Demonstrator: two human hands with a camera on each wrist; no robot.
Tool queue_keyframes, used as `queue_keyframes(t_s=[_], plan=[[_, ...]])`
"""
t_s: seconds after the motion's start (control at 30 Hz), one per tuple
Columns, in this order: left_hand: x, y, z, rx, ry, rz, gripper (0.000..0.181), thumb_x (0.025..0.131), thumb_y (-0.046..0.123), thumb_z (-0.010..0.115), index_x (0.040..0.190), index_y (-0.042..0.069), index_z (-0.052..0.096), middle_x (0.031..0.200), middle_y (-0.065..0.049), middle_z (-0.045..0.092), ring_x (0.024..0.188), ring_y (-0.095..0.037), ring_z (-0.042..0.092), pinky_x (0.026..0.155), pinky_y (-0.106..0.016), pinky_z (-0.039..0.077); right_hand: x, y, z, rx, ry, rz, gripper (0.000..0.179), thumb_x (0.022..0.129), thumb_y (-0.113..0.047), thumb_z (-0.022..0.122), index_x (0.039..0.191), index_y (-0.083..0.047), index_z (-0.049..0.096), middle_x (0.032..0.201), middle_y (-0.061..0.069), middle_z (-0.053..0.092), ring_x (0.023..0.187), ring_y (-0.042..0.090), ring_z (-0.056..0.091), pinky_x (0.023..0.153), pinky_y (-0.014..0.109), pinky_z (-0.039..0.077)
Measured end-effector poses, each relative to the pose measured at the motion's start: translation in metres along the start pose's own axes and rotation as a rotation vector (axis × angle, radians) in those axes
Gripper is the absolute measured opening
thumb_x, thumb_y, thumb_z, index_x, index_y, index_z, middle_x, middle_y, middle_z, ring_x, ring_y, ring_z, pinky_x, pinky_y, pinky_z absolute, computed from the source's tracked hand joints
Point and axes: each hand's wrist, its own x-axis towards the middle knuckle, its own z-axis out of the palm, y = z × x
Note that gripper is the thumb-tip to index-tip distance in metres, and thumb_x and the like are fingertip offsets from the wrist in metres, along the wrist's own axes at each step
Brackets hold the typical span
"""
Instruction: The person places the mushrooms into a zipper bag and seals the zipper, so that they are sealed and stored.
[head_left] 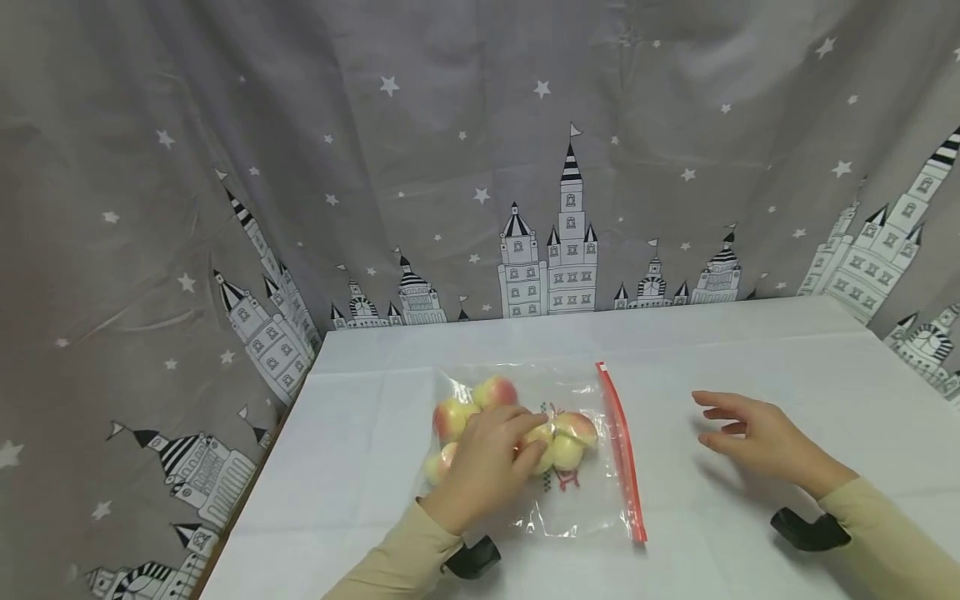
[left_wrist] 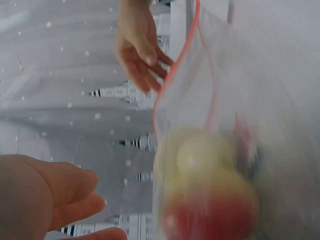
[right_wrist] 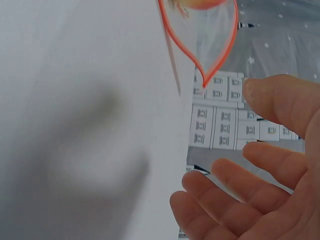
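A clear zip bag (head_left: 592, 500) with a red zip strip (head_left: 622, 450) lies on the white table, holding several round yellow-and-red fruits (head_left: 576, 427) that look like peaches. My left hand (head_left: 483, 458) is over the bag among the fruits, hiding some of them, with loosely bent fingers. In the left wrist view its fingers (left_wrist: 75, 185) have nothing between them and are beside the bag. To the right of the strip, my right hand (head_left: 768, 437) hovers over the table, relaxed and holding nothing. From the right wrist, the bag's red-edged mouth (right_wrist: 204, 82) shows as parted.
The white table (head_left: 360, 467) reaches back to a grey curtain (head_left: 450, 108) printed with stars and castles. Black wrist straps (head_left: 810, 530) sit at both sleeves. The right hand's shadow (right_wrist: 95, 115) falls on the tabletop.
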Motion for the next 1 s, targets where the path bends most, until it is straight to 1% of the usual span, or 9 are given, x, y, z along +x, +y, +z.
queue_keyframes(t_s=[0.1, 0.17, 0.37, 0.47, 0.6, 0.67, 0.73, 0.83, 1.0], plan=[[-0.005, -0.018, -0.011, -0.008, 0.033, -0.042, 0.027, 0.088, 0.018, 0.072, 0.113, 0.009, 0.076, 0.111, -0.008, 0.075, 0.105, -0.029, 0.068, 0.091, -0.048, 0.05, -0.004, 0.007, -0.005, -0.045, 0.031, 0.001, 0.056, 0.085, -0.015, 0.08, 0.135, 0.002, 0.061, 0.132, 0.023, 0.067, 0.103, -0.015, 0.057, 0.082, 0.027, 0.058], [-0.01, -0.031, -0.017, 0.005, 0.047, -0.073, 0.027, 0.087, 0.016, 0.072, 0.112, 0.007, 0.076, 0.111, -0.01, 0.075, 0.105, -0.032, 0.068, 0.09, -0.05, 0.051, -0.007, 0.011, -0.007, -0.062, 0.041, 0.005, 0.055, 0.085, -0.015, 0.08, 0.134, 0.002, 0.061, 0.131, 0.024, 0.067, 0.101, -0.013, 0.06, 0.081, 0.028, 0.058], [-0.026, -0.064, -0.031, 0.078, 0.089, -0.157, 0.028, 0.084, 0.011, 0.073, 0.111, 0.005, 0.076, 0.108, -0.014, 0.074, 0.099, -0.037, 0.069, 0.082, -0.053, 0.053, -0.013, 0.019, -0.013, -0.068, 0.048, 0.033, 0.054, 0.087, -0.017, 0.079, 0.135, 0.001, 0.061, 0.131, 0.024, 0.067, 0.101, -0.019, 0.053, 0.081, 0.027, 0.058], [-0.034, -0.074, -0.033, 0.079, 0.091, -0.208, 0.029, 0.085, 0.012, 0.074, 0.114, 0.005, 0.076, 0.109, -0.015, 0.075, 0.1, -0.039, 0.069, 0.082, -0.055, 0.053, -0.014, 0.022, -0.015, -0.058, 0.052, 0.026, 0.053, 0.087, -0.017, 0.078, 0.134, 0.002, 0.061, 0.131, 0.024, 0.066, 0.102, -0.023, 0.049, 0.081, 0.024, 0.057], [-0.044, -0.08, -0.028, 0.049, 0.045, -0.265, 0.035, 0.09, 0.015, 0.071, 0.123, 0.005, 0.072, 0.117, -0.018, 0.073, 0.107, -0.041, 0.068, 0.087, -0.059, 0.053, -0.013, 0.021, -0.014, -0.048, 0.052, 0.023, 0.052, 0.088, -0.016, 0.077, 0.134, 0.002, 0.062, 0.132, 0.024, 0.066, 0.103, -0.021, 0.051, 0.081, 0.023, 0.056], [-0.048, -0.08, -0.025, 0.029, 0.019, -0.289, 0.037, 0.092, 0.015, 0.067, 0.128, 0.005, 0.07, 0.121, -0.019, 0.071, 0.111, -0.041, 0.067, 0.09, -0.059, 0.053, -0.011, 0.02, -0.011, -0.042, 0.041, 0.028, 0.052, 0.089, -0.016, 0.077, 0.134, 0.003, 0.061, 0.133, 0.024, 0.066, 0.102, -0.01, 0.062, 0.081, 0.024, 0.057], [-0.052, -0.079, -0.022, 0.014, 0.005, -0.311, 0.038, 0.094, 0.016, 0.064, 0.13, 0.005, 0.069, 0.124, -0.019, 0.07, 0.114, -0.042, 0.066, 0.093, -0.059, 0.052, -0.009, 0.018, -0.007, -0.029, 0.025, 0.041, 0.051, 0.09, -0.017, 0.076, 0.134, 0.003, 0.061, 0.133, 0.025, 0.065, 0.105, 0.009, 0.07, 0.082, 0.026, 0.057], [-0.058, -0.078, -0.02, -0.003, 0.008, -0.341, 0.038, 0.097, 0.019, 0.061, 0.132, 0.006, 0.067, 0.127, -0.018, 0.07, 0.117, -0.041, 0.065, 0.096, -0.058, 0.051, -0.001, 0.013, -0.002, -0.009, 0.004, 0.056, 0.051, 0.092, -0.017, 0.073, 0.136, 0.004, 0.059, 0.135, 0.025, 0.064, 0.111, 0.036, 0.069, 0.084, 0.03, 0.058], [-0.066, -0.08, -0.019, -0.019, 0.041, -0.359, 0.038, 0.101, 0.02, 0.055, 0.136, 0.005, 0.064, 0.129, -0.018, 0.069, 0.119, -0.041, 0.064, 0.098, -0.058, 0.05, 0.026, -0.003, 0.01, 0.049, -0.03, 0.076, 0.051, 0.097, -0.021, 0.067, 0.14, 0.004, 0.055, 0.139, 0.026, 0.061, 0.116, 0.041, 0.066, 0.093, 0.047, 0.057]])
